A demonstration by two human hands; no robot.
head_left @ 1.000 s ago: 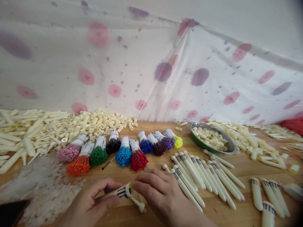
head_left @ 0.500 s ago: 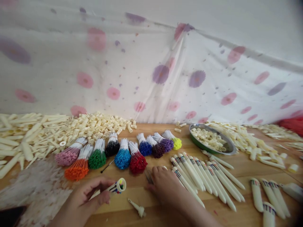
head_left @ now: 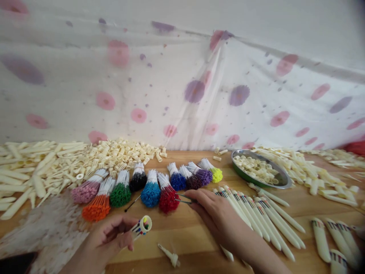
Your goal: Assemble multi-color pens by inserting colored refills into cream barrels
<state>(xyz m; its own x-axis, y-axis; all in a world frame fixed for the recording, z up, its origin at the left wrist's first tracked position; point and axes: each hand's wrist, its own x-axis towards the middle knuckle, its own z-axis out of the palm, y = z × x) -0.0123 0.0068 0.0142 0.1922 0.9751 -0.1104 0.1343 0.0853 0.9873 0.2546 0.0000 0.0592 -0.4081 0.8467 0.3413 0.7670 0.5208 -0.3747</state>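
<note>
My left hand (head_left: pixel 107 238) is closed around a cream multicolour pen barrel (head_left: pixel 142 227), its open end tilted up toward me with coloured pieces inside. Between the fingers of my right hand (head_left: pixel 212 211) is a pair of tweezers (head_left: pixel 186 198). Their tips reach the right side of the red refill bundle (head_left: pixel 169 198); whether they grip a refill I cannot tell. Left of it stands the light blue refill bundle (head_left: pixel 150 194). A small cream pointed part (head_left: pixel 169 255) lies on the table between my hands.
More bundles run in a row, from pink (head_left: pixel 87 189) and orange (head_left: pixel 97 209) to yellow (head_left: pixel 215 174). Rows of cream pens (head_left: pixel 270 222) lie at right. Behind them is a metal bowl (head_left: pixel 282 182) of small parts. Cream pieces (head_left: pixel 42 163) are heaped at left.
My right hand has lifted and moved slightly right and up, bringing the tweezers' tips to the red bundle. My left hand still holds the barrel in nearly the same place.
</note>
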